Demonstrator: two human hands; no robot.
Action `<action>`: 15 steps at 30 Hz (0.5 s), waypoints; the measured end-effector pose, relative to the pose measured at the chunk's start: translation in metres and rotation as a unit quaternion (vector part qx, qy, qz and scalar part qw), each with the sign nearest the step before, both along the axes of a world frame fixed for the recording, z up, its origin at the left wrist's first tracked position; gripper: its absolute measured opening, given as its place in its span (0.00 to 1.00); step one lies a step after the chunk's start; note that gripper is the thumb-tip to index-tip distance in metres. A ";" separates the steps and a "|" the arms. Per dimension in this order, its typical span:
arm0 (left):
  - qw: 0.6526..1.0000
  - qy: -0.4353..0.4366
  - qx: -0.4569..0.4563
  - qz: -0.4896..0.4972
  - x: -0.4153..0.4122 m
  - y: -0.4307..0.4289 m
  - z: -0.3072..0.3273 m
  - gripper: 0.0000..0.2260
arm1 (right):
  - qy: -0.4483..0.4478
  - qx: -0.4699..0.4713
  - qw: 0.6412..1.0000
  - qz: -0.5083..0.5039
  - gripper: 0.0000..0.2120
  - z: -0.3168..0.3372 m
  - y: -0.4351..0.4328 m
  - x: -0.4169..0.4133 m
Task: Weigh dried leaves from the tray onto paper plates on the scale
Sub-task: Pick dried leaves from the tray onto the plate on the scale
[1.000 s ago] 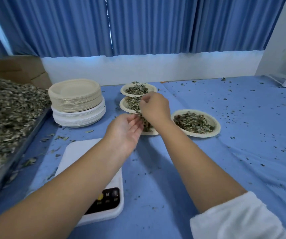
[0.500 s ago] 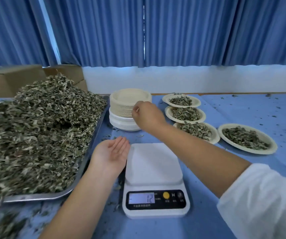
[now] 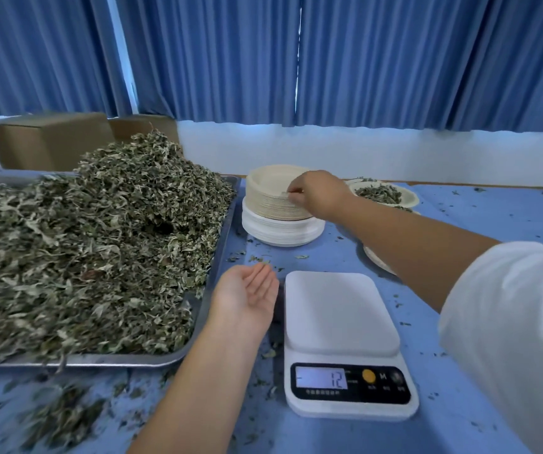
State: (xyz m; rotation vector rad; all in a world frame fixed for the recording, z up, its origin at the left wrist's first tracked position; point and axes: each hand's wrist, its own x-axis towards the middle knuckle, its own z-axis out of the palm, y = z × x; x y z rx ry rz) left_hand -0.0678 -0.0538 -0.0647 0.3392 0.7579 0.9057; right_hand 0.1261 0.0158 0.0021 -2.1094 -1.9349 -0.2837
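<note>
Paper plates [image 3: 270,191] pinched by right hand [image 3: 321,194] fingers [image 3: 296,191] (left hand [image 3: 247,299] slack); filled plates [image 3: 409,199] part-hidden.

On the kitchen scale [image 3: 345,342], the lit display [image 3: 321,377] reads "12". At 3 o'clock of the yellow button [image 3: 368,376] stands a printed "M". Small print beneath both is illegible.

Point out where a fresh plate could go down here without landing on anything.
The scale platform is bare. Open blue cloth lies right of it. Crowded: the leaf tray fills the left; the paper plate stack and filled plates sit behind.
</note>
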 end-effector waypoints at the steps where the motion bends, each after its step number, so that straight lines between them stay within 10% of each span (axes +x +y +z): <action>1: 1.000 0.000 -0.002 0.002 -0.001 0.001 0.000 0.14 | 0.056 0.006 0.998 0.004 0.10 0.002 0.001 0.003; 15: 0.999 0.038 -0.003 -0.016 -0.002 0.001 -0.003 0.14 | 0.374 0.096 0.922 -0.006 0.06 0.010 0.007 0.007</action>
